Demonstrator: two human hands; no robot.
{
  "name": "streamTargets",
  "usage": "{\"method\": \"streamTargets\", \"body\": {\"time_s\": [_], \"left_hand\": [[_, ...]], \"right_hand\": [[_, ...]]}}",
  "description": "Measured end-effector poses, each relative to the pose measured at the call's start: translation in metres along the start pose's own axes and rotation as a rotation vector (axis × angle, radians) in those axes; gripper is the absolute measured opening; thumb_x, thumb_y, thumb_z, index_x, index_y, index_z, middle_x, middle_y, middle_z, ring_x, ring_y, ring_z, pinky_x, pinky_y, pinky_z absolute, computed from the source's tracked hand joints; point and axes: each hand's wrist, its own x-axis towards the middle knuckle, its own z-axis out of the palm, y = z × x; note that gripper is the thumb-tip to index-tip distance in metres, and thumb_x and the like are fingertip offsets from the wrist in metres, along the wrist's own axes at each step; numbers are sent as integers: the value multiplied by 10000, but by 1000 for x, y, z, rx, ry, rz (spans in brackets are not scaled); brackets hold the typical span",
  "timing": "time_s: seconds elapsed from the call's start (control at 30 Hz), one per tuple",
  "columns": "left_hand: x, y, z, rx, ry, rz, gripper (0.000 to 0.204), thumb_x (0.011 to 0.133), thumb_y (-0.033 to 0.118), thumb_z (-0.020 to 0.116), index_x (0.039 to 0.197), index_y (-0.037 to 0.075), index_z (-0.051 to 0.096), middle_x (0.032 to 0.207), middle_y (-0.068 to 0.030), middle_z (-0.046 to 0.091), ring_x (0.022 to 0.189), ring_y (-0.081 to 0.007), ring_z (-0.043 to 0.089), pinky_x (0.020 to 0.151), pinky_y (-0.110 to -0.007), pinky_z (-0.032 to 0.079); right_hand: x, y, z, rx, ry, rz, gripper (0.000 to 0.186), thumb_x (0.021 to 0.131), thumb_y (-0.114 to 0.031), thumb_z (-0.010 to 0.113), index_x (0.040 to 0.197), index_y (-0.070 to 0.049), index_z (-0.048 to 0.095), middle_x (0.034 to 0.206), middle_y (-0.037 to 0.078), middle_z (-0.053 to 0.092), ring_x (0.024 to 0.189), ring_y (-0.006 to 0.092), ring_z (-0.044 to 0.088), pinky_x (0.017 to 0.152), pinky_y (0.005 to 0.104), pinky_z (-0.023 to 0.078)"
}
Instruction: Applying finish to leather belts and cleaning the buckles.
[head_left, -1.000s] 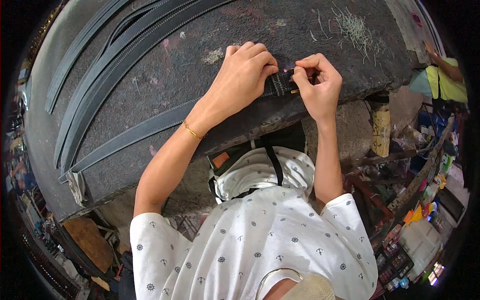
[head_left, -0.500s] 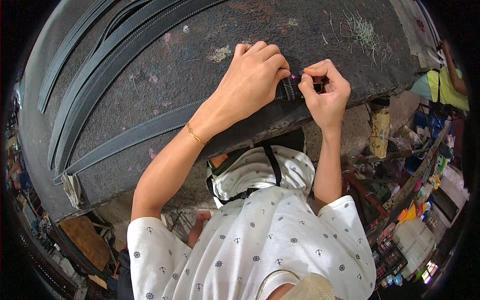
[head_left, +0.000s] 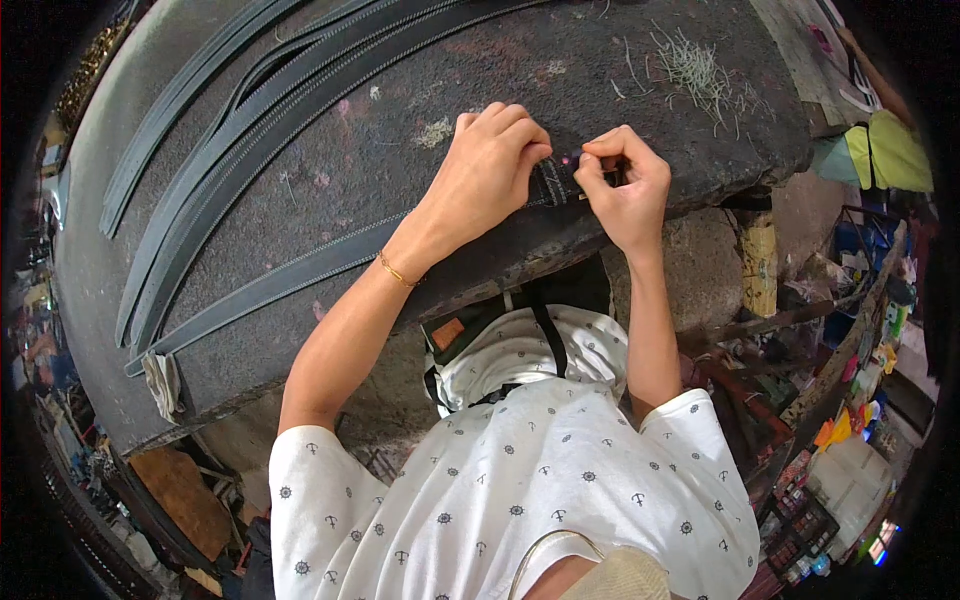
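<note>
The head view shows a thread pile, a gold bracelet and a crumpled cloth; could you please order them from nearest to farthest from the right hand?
1. Thread pile: beyond the right hand, slightly right.
2. Gold bracelet: left, on the left wrist.
3. Crumpled cloth: far left, near edge of the bench.

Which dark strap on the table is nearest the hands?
The strap nearest the front edge of the table; it alone passes under the left hand and reaches the right hand.
</note>
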Motion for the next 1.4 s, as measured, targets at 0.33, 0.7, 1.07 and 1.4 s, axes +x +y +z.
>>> {"method": "streamTargets", "body": {"time_s": [0.33,0.7,1.07,1.4], "left_hand": [[113,16,40,-159,-54,-97,160,915,130,667,911,-29,687,825,-178,653,760,-264,646,682,-367,501],[201,-38,89,-124,-43,112,259,847,0,602,1097,-14,672,972,-198,717,899,-308,706,815,-376,548],[8,9,-28,-39,-271,202,240,784,24,731,1022,56,737,1064,-127,661,925,-306,634,818,-400,531],[-16,3,-24,32,-171,256,349,714,-32,713,1037,96,747,1087,-92,651,956,-272,622,861,-391,521]], "right_hand": [[-17,35,-84,1047,608,87,52,936,16,585,934,-16,626,857,38,595,722,110,524,672,310,435],[-62,41,-120,879,733,200,40,962,-25,593,967,-34,631,866,35,579,734,104,521,635,286,452],[-43,-11,-47,620,304,311,91,892,-15,687,971,6,646,859,32,644,703,97,641,630,247,556],[-40,-11,4,161,160,166,105,781,4,704,771,-6,600,669,-31,573,588,8,455,507,204,373]]}}
